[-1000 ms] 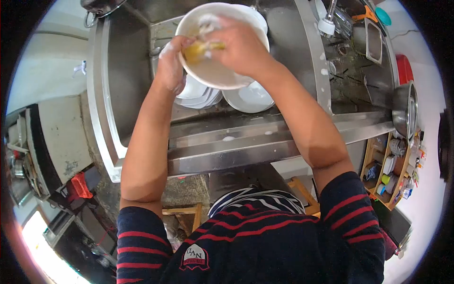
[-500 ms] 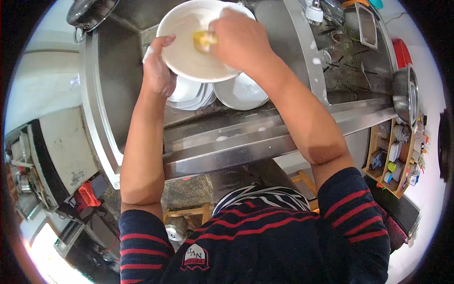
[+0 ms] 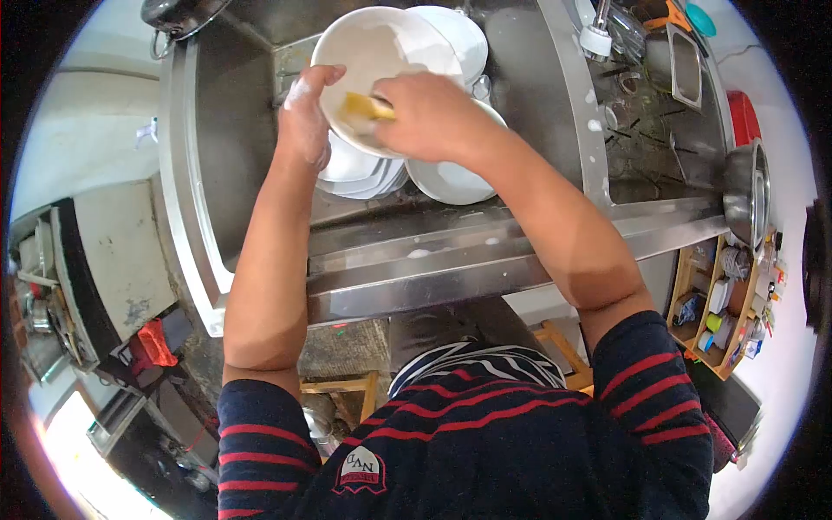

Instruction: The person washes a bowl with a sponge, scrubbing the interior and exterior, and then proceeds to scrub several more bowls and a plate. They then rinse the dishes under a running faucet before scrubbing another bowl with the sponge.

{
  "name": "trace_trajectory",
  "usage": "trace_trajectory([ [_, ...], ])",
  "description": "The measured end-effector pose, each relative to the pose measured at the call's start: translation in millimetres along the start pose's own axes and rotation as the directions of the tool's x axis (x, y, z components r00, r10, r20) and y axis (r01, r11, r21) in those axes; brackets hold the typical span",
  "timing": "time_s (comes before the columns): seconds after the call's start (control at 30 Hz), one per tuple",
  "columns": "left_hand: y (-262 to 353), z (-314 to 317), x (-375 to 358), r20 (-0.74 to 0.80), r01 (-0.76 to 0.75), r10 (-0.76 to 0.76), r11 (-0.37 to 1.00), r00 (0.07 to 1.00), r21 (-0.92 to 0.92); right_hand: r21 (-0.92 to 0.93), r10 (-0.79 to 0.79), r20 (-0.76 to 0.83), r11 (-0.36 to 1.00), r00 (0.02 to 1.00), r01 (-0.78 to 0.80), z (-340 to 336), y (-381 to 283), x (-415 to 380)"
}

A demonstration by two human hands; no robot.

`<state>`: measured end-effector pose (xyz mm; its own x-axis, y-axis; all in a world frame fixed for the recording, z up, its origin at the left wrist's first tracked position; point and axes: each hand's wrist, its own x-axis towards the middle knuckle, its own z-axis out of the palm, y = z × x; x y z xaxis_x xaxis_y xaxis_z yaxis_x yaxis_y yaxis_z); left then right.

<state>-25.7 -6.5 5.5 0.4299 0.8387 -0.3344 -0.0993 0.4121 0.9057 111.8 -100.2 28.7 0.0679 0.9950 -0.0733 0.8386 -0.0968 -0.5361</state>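
Note:
A large white bowl [image 3: 373, 43] is tilted above the left sink basin. My left hand [image 3: 305, 117], with white foam on it, grips the bowl's left rim, thumb over the edge. My right hand [image 3: 425, 117] is closed on a yellow sponge [image 3: 360, 107], which is blurred against the inside of the bowl near its lower rim. Beneath lie stacked white dishes [image 3: 360, 178] and, to their right, a white bowl [image 3: 455, 182]. Another white dish [image 3: 459, 39] shows behind the large bowl's right side.
A steel divider [image 3: 576, 104] with foam spots separates the basins. Glasses and dark sticks lie in the right basin [image 3: 641, 191]. A dark pot [image 3: 178, 16] stands at the upper left corner, a steel bowl [image 3: 741, 186] at the right edge. A faucet head [image 3: 596, 41] is at the upper right.
The large bowl has tilted more, uncovering the dish behind it. My right hand and the sponge have moved down toward the bowl's near side. The whole view has shifted slightly.

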Motion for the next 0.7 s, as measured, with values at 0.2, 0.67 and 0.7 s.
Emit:
trace_trajectory([
  [0.2, 17.5, 5.7, -7.4, 0.025, 0.059, -0.057, 0.994, 0.998, -0.087, 0.216, -0.177, 0.086, 0.964, 0.980, 0.155, -24.4, 17.1, -1.9],
  [0.67, 4.9, 10.2, -7.0, 0.108, 0.122, -0.122, 0.993, 0.987, 0.007, -0.041, -0.366, -0.330, 0.926, 0.870, 0.375, 0.9, 24.5, 11.7],
  [0.7, 6.5, 8.2, -5.8, 0.130, 0.100, -0.101, 0.995, 0.986, 0.013, -0.037, -0.406, -0.371, 0.905, 0.835, 0.424, 1.9, 23.5, 11.3],
])
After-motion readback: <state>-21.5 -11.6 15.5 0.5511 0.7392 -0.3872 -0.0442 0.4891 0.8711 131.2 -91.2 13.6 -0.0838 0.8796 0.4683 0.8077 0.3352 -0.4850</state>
